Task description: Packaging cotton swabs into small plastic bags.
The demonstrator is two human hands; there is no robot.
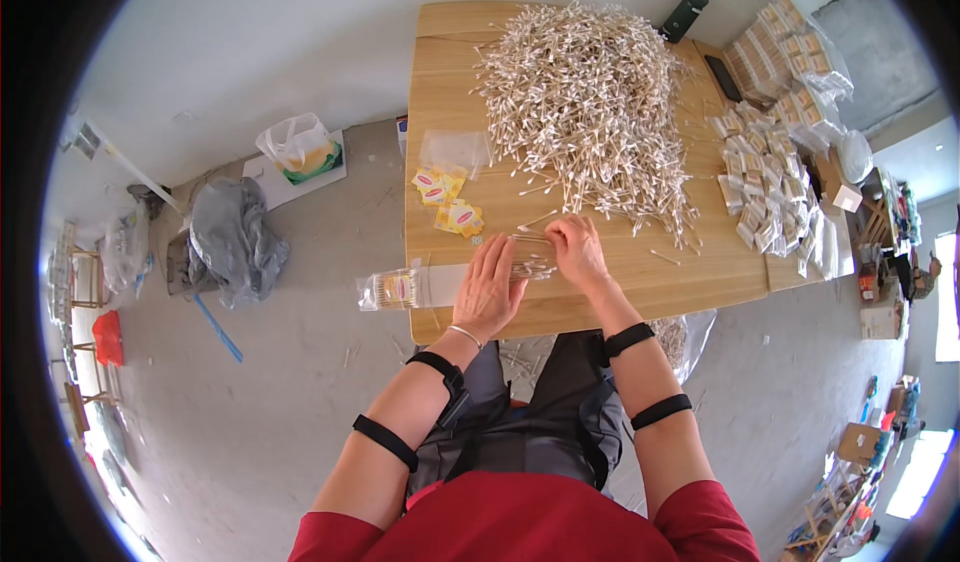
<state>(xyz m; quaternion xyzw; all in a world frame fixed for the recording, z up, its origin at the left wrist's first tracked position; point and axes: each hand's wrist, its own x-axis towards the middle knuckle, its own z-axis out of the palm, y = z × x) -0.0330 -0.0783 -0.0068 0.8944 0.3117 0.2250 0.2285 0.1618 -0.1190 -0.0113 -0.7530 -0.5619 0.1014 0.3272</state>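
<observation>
Counter point(640, 272): pale wood, seen from above, person seated at its near edge.

Swab bundle point(530, 259): a small sheaf of cotton swabs in a clear sleeve, lying flat near the counter's front edge between both hands. Long axis runs left to right, roughly parallel to that edge; swab tips point toward either hand.

Left hand point(488, 290): palm down over the bundle's left end, fingers extended and close together, touching it.

Right hand point(578, 250): at the bundle's right end, fingers curled and pinching the swab tips.

Swab heap point(590, 102): large loose pile across the counter's far half, sticks lying every way.

Filled bag point(392, 289): clear, overhanging the counter's left edge, just left of the left hand.

Labels point(447, 200): yellow cards, beyond the left hand.

Empty bags point(455, 149): clear, beside the heap.

Packed bags point(765, 187): stacked on the counter's right side, well apart from the hands.
</observation>
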